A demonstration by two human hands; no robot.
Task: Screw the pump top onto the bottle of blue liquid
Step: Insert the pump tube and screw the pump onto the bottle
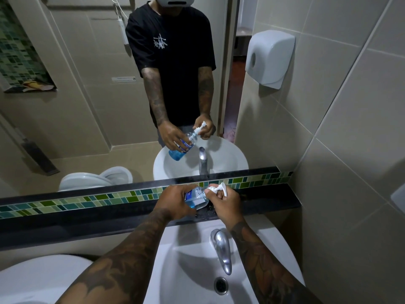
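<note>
A clear bottle of blue liquid [196,199] is tilted to the right above the dark ledge, with the liquid pooled at its low end. My left hand [175,201] wraps around its body. The white pump top [217,189] sits at the bottle's neck, its nozzle pointing up and right. My right hand [226,204] grips the pump's collar with fingers curled around it. The mirror above repeats both hands and the bottle. Whether the pump's threads are engaged is hidden by my fingers.
A dark stone ledge [263,202] runs under the mirror, with a green mosaic strip behind it. Below are a white sink [188,270] with a chrome tap [221,249] and drain [221,285]. A paper dispenser [270,58] hangs on the right wall. A toilet [37,279] is at lower left.
</note>
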